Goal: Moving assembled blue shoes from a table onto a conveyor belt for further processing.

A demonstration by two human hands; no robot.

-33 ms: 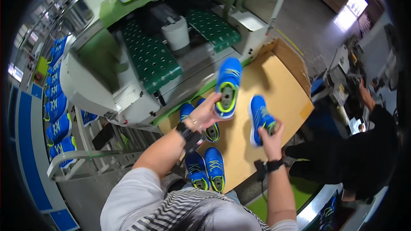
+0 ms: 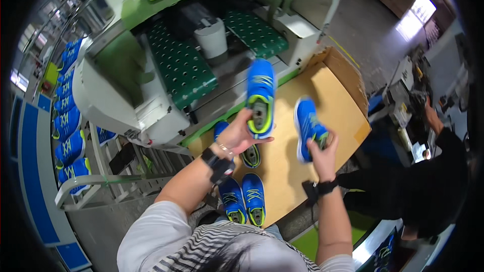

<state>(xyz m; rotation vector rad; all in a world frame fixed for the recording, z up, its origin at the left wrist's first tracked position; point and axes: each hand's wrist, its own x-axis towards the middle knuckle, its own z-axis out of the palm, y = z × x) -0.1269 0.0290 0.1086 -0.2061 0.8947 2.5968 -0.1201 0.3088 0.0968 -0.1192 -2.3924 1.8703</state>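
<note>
My left hand (image 2: 237, 136) is closed round the heel end of a blue sneaker (image 2: 261, 78), holding it above the cardboard-topped table with its toe pointing away from me. The sneaker has a lime-green collar and a grey last inside. To the right, my right hand (image 2: 324, 157) grips the heel of another blue sneaker (image 2: 305, 116), which is tilted so its white sole edge shows. A pair of sneakers (image 2: 253, 194) stands side by side at the table's near edge. Two more sneakers (image 2: 221, 127) are partly hidden behind my left hand.
Beyond the tan cardboard surface (image 2: 287, 176) stands a machine with two green perforated belts (image 2: 184, 73). Blue sneakers (image 2: 70, 146) line a rack at left. A torn cardboard edge (image 2: 348, 70) rises at the far right. A person in dark clothes (image 2: 428, 181) works at right.
The sneaker in my left hand has shifted slightly left and away from me. My right hand has moved its sneaker a little farther away. Both grips hold.
</note>
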